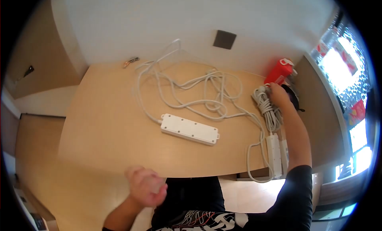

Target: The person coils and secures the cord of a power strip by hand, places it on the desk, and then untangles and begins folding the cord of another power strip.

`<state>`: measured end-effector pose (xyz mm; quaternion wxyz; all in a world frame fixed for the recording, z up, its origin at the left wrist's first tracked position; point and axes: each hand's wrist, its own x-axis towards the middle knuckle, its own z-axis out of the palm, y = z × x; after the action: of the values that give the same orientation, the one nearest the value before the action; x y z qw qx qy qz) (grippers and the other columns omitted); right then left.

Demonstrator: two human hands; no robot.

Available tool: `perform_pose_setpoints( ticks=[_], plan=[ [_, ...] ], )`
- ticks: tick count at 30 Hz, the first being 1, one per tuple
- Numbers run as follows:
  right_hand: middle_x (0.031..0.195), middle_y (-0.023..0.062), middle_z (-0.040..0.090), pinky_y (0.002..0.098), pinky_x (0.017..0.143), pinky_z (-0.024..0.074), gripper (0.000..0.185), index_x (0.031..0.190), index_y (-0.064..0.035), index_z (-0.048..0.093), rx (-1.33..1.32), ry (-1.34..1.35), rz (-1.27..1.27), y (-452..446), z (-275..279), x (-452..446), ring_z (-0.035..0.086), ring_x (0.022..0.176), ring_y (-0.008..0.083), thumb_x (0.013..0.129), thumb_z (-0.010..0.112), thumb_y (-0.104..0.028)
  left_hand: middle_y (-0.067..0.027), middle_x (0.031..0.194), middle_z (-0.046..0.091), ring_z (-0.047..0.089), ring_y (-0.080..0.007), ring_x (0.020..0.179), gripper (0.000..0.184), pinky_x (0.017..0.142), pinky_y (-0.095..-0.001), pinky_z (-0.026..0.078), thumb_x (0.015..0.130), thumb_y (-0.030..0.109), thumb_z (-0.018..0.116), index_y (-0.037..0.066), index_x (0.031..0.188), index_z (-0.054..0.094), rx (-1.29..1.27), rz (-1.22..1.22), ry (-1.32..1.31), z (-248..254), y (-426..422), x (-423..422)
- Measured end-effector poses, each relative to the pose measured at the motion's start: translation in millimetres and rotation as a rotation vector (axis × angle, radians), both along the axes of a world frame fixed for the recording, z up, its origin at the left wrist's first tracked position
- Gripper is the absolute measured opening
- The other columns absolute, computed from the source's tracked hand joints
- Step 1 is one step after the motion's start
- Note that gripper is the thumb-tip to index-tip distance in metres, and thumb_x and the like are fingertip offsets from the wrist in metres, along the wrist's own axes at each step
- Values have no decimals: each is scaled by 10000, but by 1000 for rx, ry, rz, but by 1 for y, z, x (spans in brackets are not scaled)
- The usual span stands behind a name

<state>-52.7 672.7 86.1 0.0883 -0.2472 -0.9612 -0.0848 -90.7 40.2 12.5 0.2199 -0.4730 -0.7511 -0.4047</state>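
A white power strip [190, 129] lies face down on the desk, screws showing on its underside. Its long white cable [187, 105] spreads in loose loops behind it. At the right edge, a second white power strip [273, 156] has its cable wound into a coiled bundle [266, 108]. My right hand [278, 94] is at the far end of that bundle, fingers closed on it and partly hidden. Held over the front edge of the desk, my left hand [147, 186] has curled fingers. A pale patch shows in it, too blurred to identify.
A red bottle-like container [279, 71] stands at the back right, beside a black item [292, 96]. Near the wall lies a small cord [131, 61]. A dark square plate [225, 39] is on the wall. A low partition [318, 111] bounds the desk's right side.
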Motion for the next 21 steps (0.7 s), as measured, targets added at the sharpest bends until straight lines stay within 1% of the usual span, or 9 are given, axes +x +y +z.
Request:
perform_pose_setpoints(
  ticks=[5,6,9,12,14,16,18,20,21],
  plan=[
    [1041,210,644,476,854,501,275,1096,-37,554,104,-2,-49,8,-13,0,614,1019,390,841,624,-111,-139,1042,574,525,-336,970,339,849,-456,397,731,218,763,50,981,609,-112,193,23,55,21,-101],
    [1050,201,641,475,853,503,283,1107,-41,549,97,-10,-93,5,-13,-1,608,1033,386,843,622,-110,-151,1075,576,529,-344,1004,393,872,-463,401,732,246,769,33,1021,609,-167,267,-66,60,35,-123],
    [1058,192,650,468,887,491,245,1071,-44,581,368,48,-150,-61,10,-22,598,1051,383,855,640,-144,-185,1157,574,526,-349,1104,509,950,-474,401,742,322,766,20,1120,609,-402,490,-376,52,75,-182],
    [1092,153,641,479,893,488,324,1104,-35,584,340,295,285,-130,13,-48,580,1101,357,826,668,-177,-173,1171,578,516,-341,1141,478,979,-485,390,780,322,714,19,1133,604,-484,599,-380,21,90,-205],
    [1125,185,630,478,950,460,353,1109,-17,614,96,88,345,-212,27,-55,582,1092,359,839,672,-236,-155,1187,579,505,-336,1168,432,985,-491,382,800,307,682,48,1138,610,-479,546,-362,7,89,-216],
    [1176,201,622,461,992,437,411,1148,-15,626,-99,23,346,-257,13,-57,571,1123,367,854,668,-299,-134,1195,583,498,-328,1188,390,990,-493,376,813,282,654,77,1143,617,-482,515,-410,12,85,-220],
    [1244,194,606,449,996,438,514,1218,-14,596,-294,-104,141,-273,-19,-63,570,1141,370,851,675,-364,-111,1196,590,494,-317,1202,356,994,-493,371,819,248,632,107,1146,624,-482,519,-524,30,75,-218],
    [1284,201,584,455,995,447,536,1229,-18,583,-169,84,117,-296,-55,-54,554,1161,382,823,721,-340,-94,1205,603,523,-336,1184,337,970,-473,414,818,212,630,146,1149,634,-307,667,-386,9,58,-245],
    [1304,205,573,459,994,451,551,1234,-20,577,-107,174,109,-306,-67,-49,546,1171,387,809,743,-329,-114,1211,603,537,-352,1171,343,948,-462,436,823,185,626,123,1161,628,-220,649,-557,19,45,-256]
  ],
)
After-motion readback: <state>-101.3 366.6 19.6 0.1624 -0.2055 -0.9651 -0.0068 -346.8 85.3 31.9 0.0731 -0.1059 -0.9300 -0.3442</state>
